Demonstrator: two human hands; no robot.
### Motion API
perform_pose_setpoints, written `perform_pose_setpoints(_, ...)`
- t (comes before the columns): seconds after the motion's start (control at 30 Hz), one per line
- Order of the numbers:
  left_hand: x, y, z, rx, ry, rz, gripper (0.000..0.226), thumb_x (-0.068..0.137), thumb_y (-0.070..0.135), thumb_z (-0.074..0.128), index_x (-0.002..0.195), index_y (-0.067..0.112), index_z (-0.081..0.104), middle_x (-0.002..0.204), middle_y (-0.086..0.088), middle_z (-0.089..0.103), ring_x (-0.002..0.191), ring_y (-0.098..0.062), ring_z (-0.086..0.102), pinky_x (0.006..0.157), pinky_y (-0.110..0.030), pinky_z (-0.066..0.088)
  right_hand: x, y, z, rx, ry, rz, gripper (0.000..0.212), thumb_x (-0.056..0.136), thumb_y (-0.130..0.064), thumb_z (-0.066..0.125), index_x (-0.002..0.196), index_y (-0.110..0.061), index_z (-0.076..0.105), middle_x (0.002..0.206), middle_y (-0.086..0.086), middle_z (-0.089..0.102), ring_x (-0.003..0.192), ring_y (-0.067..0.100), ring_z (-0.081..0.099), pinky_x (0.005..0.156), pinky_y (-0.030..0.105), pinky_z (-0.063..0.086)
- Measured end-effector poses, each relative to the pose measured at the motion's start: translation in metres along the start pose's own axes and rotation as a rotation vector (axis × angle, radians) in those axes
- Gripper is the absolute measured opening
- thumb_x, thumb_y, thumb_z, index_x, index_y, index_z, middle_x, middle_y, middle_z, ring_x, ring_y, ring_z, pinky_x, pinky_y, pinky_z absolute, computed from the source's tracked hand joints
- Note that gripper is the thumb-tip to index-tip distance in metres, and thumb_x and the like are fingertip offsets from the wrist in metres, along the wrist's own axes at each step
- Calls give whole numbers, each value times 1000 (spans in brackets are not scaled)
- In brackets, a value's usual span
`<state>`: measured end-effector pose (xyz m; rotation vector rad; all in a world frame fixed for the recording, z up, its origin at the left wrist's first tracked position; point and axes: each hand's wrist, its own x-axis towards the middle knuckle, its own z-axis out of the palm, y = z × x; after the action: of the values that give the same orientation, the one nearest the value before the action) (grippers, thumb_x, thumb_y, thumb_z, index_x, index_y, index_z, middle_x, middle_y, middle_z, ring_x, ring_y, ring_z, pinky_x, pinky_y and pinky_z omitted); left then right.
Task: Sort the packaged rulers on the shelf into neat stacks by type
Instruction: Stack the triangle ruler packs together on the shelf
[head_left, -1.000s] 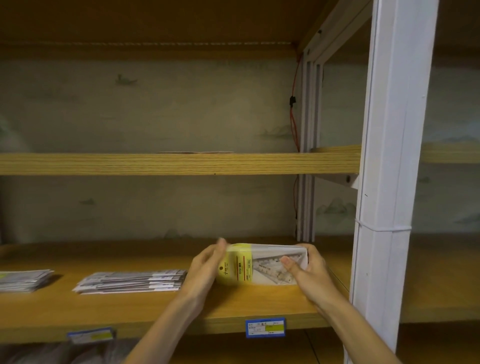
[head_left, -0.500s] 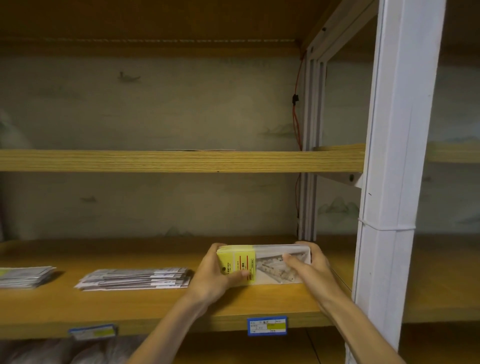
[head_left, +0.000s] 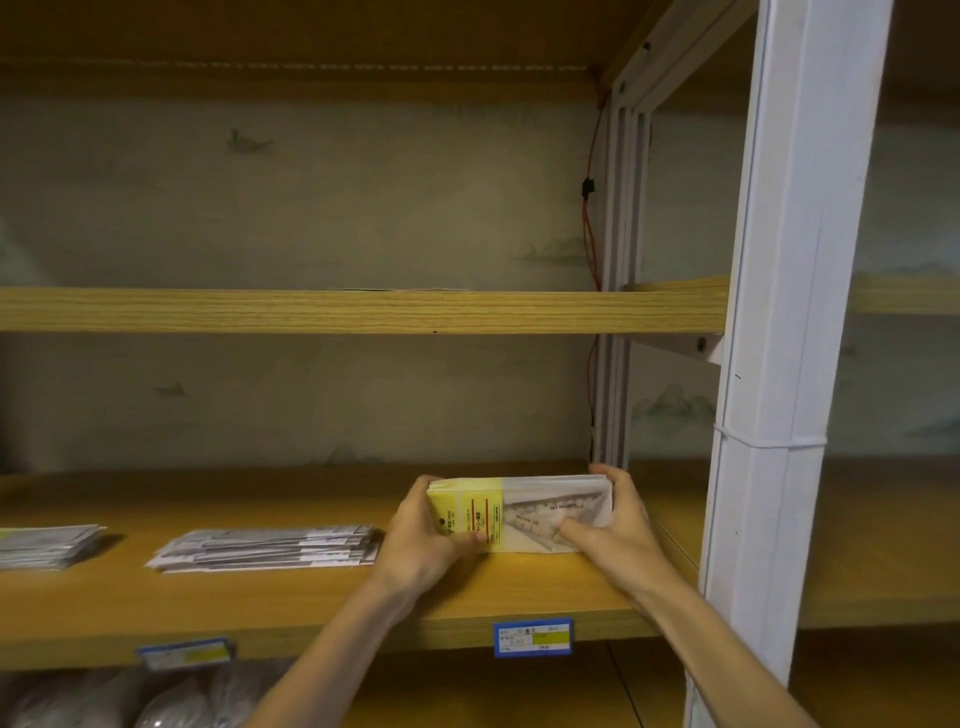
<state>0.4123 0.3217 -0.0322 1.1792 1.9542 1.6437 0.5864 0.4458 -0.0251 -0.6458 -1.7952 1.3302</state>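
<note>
Thick bundle of yellow-labelled packaged triangle rulers (head_left: 514, 514) standing on edge near right end of wooden shelf (head_left: 311, 603), clamped between left hand (head_left: 423, 540) and right hand (head_left: 618, 530), probably to square edges.

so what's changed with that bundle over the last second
The left hand went from open fingers at the yellow end to gripping the ruler bundle, which now sits lower on the shelf. The right hand kept its grip. The two flat stacks stayed put.
</note>
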Motion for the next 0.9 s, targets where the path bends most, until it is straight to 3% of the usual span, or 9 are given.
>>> perform_pose_setpoints(0.1,-1,1,-1,-44,-9,-20,62,69,9,83,114,28,45,106,6,63,96,-7,61,68,-19,51,1,1,0,-19,-15,9,70,81,5,68,135,-23,34,105,-10,54,93,4,56,60,14,53)
perform_pose_setpoints(0.23,-2,2,0,-24,-63,-15,53,73,10,79,106,31,43,106,10,62,96,-3,59,67,-17,49,2,3,0,-27,-49,39,74,82,2,69,137,-25,29,111,-8,55,97,4,56,63,16,52)
perform_pose_setpoints(0.4,-1,2,2,22,-35,-13,47,77,13,76,106,29,43,104,11,61,97,-3,59,63,-17,49,4,3,1,-56,-33,59,71,82,-3,69,138,-28,32,124,-1,54,113,13,54,75,21,53)
perform_pose_setpoints(0.53,-3,7,0,24,3,-12,51,76,12,78,109,28,43,102,11,59,93,-2,58,60,-14,48,-1,-5,1,-89,-5,64,71,81,0,70,138,-24,36,114,-6,54,102,9,58,64,18,54)
perform_pose_setpoints(0.63,-2,14,-8,23,-18,-39,58,74,10,80,116,25,42,103,9,61,88,-2,61,60,-14,50,0,-16,-1,-102,11,110,72,79,-4,75,138,-23,38,120,3,57,97,10,61,58,17,52)
perform_pose_setpoints(0.77,5,31,-26,-12,-121,-126,68,69,5,83,122,21,43,103,2,63,90,-12,65,73,-23,56,10,-41,-6,-89,-43,340,59,73,-9,82,123,-14,50,108,8,68,89,19,69,65,28,56)
perform_pose_setpoints(0.9,8,43,-34,261,-258,-221,83,70,24,84,137,28,35,124,1,47,114,-18,52,93,-31,49,14,-50,-6,-32,-153,586,48,71,1,78,112,-6,53,97,21,71,80,30,74,72,39,60)
